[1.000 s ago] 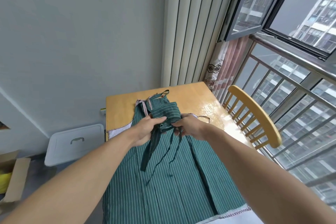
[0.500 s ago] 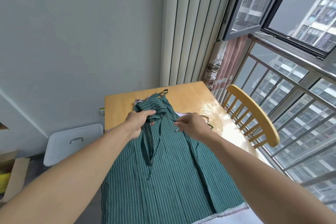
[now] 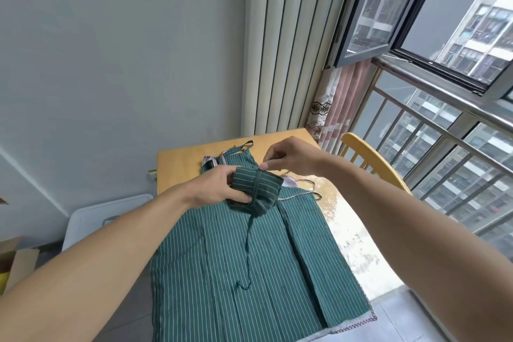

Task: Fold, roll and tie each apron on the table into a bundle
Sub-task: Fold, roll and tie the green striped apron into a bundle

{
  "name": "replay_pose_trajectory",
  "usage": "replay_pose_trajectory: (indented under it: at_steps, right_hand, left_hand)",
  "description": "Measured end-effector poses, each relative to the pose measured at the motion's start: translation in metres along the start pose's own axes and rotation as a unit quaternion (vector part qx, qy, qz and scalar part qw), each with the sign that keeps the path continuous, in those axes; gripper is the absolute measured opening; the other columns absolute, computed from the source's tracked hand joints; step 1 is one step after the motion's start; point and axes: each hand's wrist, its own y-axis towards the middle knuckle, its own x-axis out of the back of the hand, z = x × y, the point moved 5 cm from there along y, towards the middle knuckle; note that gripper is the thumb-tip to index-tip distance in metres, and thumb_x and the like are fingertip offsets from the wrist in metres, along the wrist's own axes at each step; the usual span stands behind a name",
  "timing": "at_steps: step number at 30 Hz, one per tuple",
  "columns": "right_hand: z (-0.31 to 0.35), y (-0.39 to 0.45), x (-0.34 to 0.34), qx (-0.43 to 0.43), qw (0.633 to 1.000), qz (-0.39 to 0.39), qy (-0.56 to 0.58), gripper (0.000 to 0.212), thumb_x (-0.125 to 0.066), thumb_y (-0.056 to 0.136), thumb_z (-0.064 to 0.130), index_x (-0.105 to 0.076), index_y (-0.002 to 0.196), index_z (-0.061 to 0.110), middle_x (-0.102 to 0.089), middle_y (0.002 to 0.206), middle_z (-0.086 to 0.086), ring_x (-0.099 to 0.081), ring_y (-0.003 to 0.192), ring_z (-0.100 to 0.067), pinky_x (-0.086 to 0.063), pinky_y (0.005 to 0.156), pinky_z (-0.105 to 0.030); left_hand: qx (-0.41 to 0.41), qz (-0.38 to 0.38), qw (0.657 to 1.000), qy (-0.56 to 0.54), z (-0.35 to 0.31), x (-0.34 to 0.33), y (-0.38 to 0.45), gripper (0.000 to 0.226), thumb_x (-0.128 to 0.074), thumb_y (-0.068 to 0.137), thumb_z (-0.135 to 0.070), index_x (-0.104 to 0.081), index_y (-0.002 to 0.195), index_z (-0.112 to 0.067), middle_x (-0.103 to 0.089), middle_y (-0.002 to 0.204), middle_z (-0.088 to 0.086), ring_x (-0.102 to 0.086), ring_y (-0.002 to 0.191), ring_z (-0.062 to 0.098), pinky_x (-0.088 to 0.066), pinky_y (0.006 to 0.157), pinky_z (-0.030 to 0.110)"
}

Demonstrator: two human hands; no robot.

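A rolled green striped apron bundle (image 3: 256,191) is held above the table, with a strap wrapped around its middle. My left hand (image 3: 219,189) grips the bundle's left end. My right hand (image 3: 288,157) pinches the strap at the bundle's top edge. One loose strap end (image 3: 247,253) hangs down from the bundle. Beneath lie other green striped aprons (image 3: 249,272), spread flat over the wooden table (image 3: 183,161), with a checked-trim apron under them.
A yellow wooden chair (image 3: 372,158) stands at the table's right, by the window railing (image 3: 433,130). A white lidded bin (image 3: 94,219) sits on the floor to the left, with a cardboard box (image 3: 16,261) beyond it. The wall is just behind the table.
The bundle has been lifted and turned sideways. My right hand moved up and over it with the strap, which now wraps the bundle's middle. Less strap hangs loose.
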Motion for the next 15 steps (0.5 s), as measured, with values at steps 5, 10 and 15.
replay_pose_trajectory:
  at_steps: [5,10,15]
  right_hand:
    - [-0.026,-0.001,-0.024,-0.052,0.955,0.042,0.288,0.028,-0.071,0.085,0.030,-0.064,0.094,0.005,-0.067,0.080,-0.007,-0.061,0.071,-0.019,-0.052,0.064,-0.027]
    - [-0.047,0.004,-0.050,-0.098,0.922,0.031,0.374,0.029,-0.053,0.104,0.015,-0.062,0.114,-0.010,-0.069,0.108,-0.028,-0.072,0.094,-0.035,-0.061,0.082,-0.043]
    - [-0.071,-0.007,-0.066,-0.164,0.958,-0.086,0.218,0.021,-0.068,0.096,0.023,-0.075,0.108,0.006,-0.075,0.111,-0.008,-0.067,0.109,-0.028,-0.054,0.096,-0.042]
  left_hand:
    - [-0.026,0.015,0.995,-0.094,-0.012,-0.004,-0.008,0.066,-0.073,0.083,0.011,-0.048,0.136,-0.020,-0.070,0.117,0.013,-0.070,0.110,0.025,-0.056,0.091,0.039]
    - [-0.039,0.041,0.980,-0.189,-0.013,-0.011,-0.006,0.074,-0.062,0.088,0.016,-0.046,0.148,-0.024,-0.064,0.134,0.014,-0.061,0.126,0.028,-0.049,0.105,0.044]
    - [-0.027,-0.003,0.974,-0.226,-0.014,-0.009,-0.001,0.050,-0.065,0.087,0.010,-0.055,0.134,-0.002,-0.068,0.126,0.019,-0.065,0.120,0.033,-0.050,0.103,0.046]
